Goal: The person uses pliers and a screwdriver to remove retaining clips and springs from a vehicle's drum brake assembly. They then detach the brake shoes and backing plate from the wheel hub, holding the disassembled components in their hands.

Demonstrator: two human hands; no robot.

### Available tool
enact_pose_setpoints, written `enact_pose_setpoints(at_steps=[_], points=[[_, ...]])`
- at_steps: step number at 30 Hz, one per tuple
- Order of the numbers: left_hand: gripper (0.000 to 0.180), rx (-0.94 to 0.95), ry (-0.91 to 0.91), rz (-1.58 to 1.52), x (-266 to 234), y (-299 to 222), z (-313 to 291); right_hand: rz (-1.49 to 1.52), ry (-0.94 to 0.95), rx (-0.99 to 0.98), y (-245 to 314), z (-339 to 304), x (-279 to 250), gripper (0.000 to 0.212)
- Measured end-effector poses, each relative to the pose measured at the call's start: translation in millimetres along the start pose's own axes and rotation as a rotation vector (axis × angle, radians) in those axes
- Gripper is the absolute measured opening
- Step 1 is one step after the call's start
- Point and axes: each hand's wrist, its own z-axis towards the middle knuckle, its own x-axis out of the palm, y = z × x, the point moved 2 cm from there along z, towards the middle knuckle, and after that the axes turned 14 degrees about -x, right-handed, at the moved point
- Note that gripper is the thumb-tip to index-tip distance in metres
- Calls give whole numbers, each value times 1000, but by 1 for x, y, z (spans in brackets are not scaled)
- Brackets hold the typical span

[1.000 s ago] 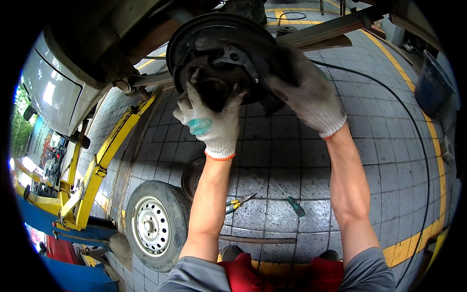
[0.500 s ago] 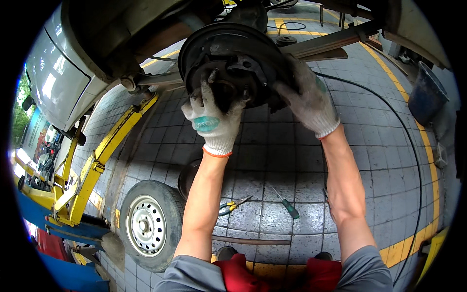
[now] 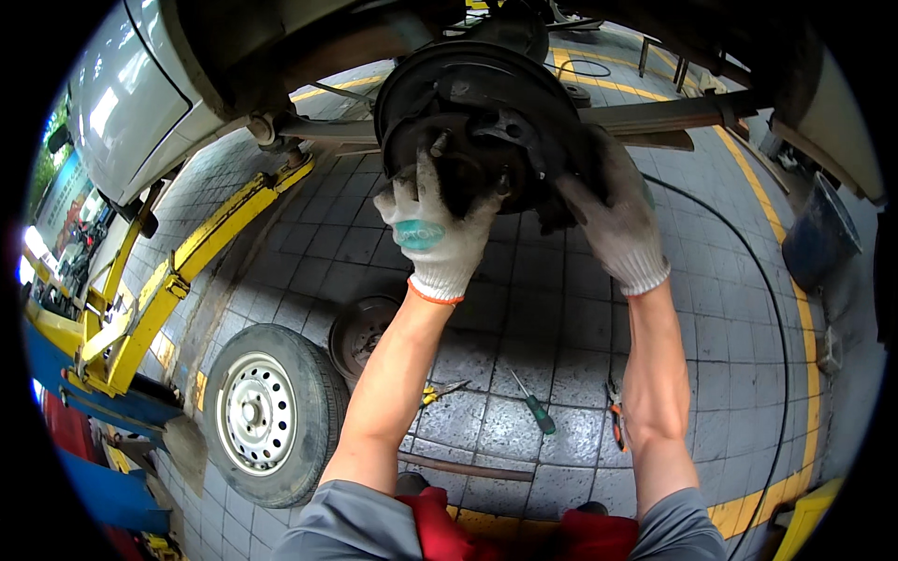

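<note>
A dark, greasy drum brake assembly [image 3: 472, 89] hangs under the raised vehicle, its round backing plate facing me. At its lower middle sits the wheel hub [image 3: 412, 145]. My left hand [image 3: 438, 224], in a whitish knit glove, has its fingers and thumb closed on the hub's lower part, beside the studs. My right hand [image 3: 617, 220], gloved alike, grips the right side of the brake assembly, near the brake shoe. Its fingertips are partly lost in shadow and behind the dark metal.
A wheel [image 3: 260, 411] leans at lower left, with a brake drum [image 3: 360, 332] behind it. Pliers [image 3: 440, 391], a green-handled screwdriver [image 3: 538, 407] and other pliers [image 3: 615, 419] lie on the tiles. A yellow lift arm [image 3: 220, 224] stands left; a black hose [image 3: 772, 309] and bucket [image 3: 821, 234], right.
The whole view has shifted, so the brake assembly and both hands appear farther right. Both hands keep their hold on it. The pliers beside my right forearm now show more fully.
</note>
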Motion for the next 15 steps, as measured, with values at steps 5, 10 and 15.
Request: enact_pose_setpoints(at_steps=[5, 10, 15], points=[[89, -7, -62, 27, 2, -2, -2, 111, -6, 116, 3, 6, -5, 59], [92, 2, -49, -12, -1, -6, -3, -214, 80, 88, 25, 22, -13, 60], [89, -53, -10, -50, -4, -11, -3, -318, 102, 141, 44, 44, -1, 67]])
